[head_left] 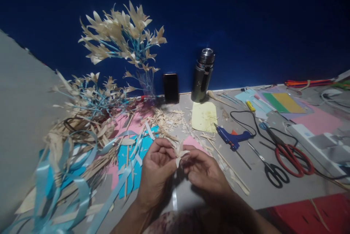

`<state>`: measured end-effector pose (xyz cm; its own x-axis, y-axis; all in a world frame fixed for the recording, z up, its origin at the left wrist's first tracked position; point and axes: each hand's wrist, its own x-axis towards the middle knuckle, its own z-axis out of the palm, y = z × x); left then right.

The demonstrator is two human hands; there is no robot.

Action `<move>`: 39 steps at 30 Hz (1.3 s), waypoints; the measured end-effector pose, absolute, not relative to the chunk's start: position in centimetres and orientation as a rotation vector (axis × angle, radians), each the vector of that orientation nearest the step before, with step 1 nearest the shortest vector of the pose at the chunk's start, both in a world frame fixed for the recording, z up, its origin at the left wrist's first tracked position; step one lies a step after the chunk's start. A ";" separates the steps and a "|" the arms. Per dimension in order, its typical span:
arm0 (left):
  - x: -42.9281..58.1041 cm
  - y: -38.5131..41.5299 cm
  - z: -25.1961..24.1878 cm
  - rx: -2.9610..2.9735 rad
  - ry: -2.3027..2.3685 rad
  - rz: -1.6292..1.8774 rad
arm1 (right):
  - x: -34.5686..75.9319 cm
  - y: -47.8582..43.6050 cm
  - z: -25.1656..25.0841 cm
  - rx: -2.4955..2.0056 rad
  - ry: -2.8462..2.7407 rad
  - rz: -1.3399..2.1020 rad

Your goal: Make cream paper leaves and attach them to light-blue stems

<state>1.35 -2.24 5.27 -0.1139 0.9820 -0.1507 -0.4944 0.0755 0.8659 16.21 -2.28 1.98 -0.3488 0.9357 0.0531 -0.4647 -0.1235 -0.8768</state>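
Between my two hands, low over the table, is a small cream flower with pointed petals that look like dried husk. My left hand pinches it from the left with thumb and fingertips. From the other side my right hand grips its right edge, fingers curled. The flower's stem, if it has one, is hidden by my fingers. Beyond the hands lie husk scraps and a yellow paper. To the right rests a blue glue gun, nearest my right hand.
Husk flowers stand in a clear vase at the back left, above light-blue ribbon. A phone and a flask stand by the wall. Black scissors, red-handled scissors and a power strip lie at right.
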 end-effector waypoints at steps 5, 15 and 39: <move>1.6 -2.6 5.7 0.779 1.116 1.429 | 15.7 -1.9 2.5 -0.594 -0.792 1.852; 1.6 -2.8 5.4 0.915 1.262 1.492 | 15.4 -1.9 1.8 -0.604 -0.840 1.855; 0.7 -2.5 5.0 1.093 1.242 1.274 | 16.4 -2.9 1.3 -0.788 -1.467 1.545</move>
<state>0.66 -2.46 5.01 -0.0852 0.9956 -0.0396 -0.0655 0.0340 0.9973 16.39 -2.87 1.31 -0.4468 0.8884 0.1055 -0.1509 0.0414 -0.9877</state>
